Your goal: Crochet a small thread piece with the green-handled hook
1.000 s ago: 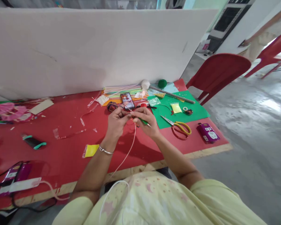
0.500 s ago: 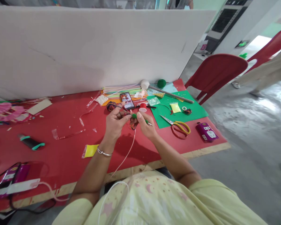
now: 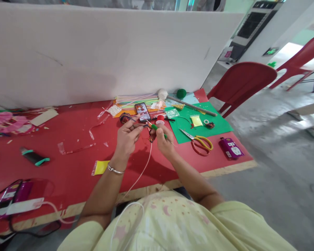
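Observation:
My right hand is closed around the green handle of a crochet hook, whose thin metal tip points up and left toward the other hand. My left hand pinches dark yarn, with a strand running over its fingers. Just behind those fingers sits a ball of multicoloured dark yarn. A small dark and orange piece hangs between the hands, too small to make out. Beyond them lie a phone with a lit screen and a red thread spool.
Scissors lie right of my hands, partly on a green sheet. Also on the red table are a purple box, a yellow packet and a cutter. A white board stands behind; a red chair is at right.
The crochet hook's tip has come out from my left fingers and now shows with a gap between the hands. My right hand has shifted slightly right and down.

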`<state>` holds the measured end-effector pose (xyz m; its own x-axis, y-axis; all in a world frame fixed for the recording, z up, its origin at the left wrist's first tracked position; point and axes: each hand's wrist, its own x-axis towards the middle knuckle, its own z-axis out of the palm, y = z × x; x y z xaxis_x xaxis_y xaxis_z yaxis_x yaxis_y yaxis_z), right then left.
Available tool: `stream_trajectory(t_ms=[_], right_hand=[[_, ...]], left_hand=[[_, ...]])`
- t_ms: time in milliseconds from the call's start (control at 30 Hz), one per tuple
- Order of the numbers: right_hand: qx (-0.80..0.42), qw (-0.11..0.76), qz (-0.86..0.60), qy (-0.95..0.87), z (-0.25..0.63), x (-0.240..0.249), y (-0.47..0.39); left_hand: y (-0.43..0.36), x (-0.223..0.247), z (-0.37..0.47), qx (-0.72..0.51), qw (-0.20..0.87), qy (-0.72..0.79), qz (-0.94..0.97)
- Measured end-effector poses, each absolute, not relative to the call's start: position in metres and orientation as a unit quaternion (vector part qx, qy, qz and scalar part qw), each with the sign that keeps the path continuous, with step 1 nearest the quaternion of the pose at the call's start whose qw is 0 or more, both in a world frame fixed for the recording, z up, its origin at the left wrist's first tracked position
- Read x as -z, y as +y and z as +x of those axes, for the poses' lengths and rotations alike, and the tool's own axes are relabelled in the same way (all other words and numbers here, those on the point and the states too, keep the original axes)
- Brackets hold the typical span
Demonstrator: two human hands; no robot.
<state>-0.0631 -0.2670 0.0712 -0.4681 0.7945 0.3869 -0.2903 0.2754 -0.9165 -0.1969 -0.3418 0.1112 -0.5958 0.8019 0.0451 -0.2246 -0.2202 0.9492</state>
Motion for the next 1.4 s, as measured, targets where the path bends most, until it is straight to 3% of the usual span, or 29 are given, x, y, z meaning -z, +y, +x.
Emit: stream_trajectory(t_ms=[267, 433, 1000, 1400], right_hand=[[-0.743, 0.360, -0.174, -0.537, -0.069, -0.061, -0.231], [-0.780, 0.302, -0.157, -0.525, -0.062, -0.063, -0.211], [-0.782, 0.296, -0.184, -0.517, -0.057, -0.086, -0.215], [-0.781, 0.290, -0.193, -0.519, -0.054, -0.085, -0.213]], left_hand=[[-0.348, -0.117, -0.211, -0.692, 0.393, 0.523, 0.305], [-0.352, -0.118, -0.216, -0.670, 0.392, 0.533, 0.336], [-0.344, -0.119, -0.212, -0.661, 0.367, 0.555, 0.347], [-0.346, -0.130, -0.215, -0.639, 0.482, 0.518, 0.303]])
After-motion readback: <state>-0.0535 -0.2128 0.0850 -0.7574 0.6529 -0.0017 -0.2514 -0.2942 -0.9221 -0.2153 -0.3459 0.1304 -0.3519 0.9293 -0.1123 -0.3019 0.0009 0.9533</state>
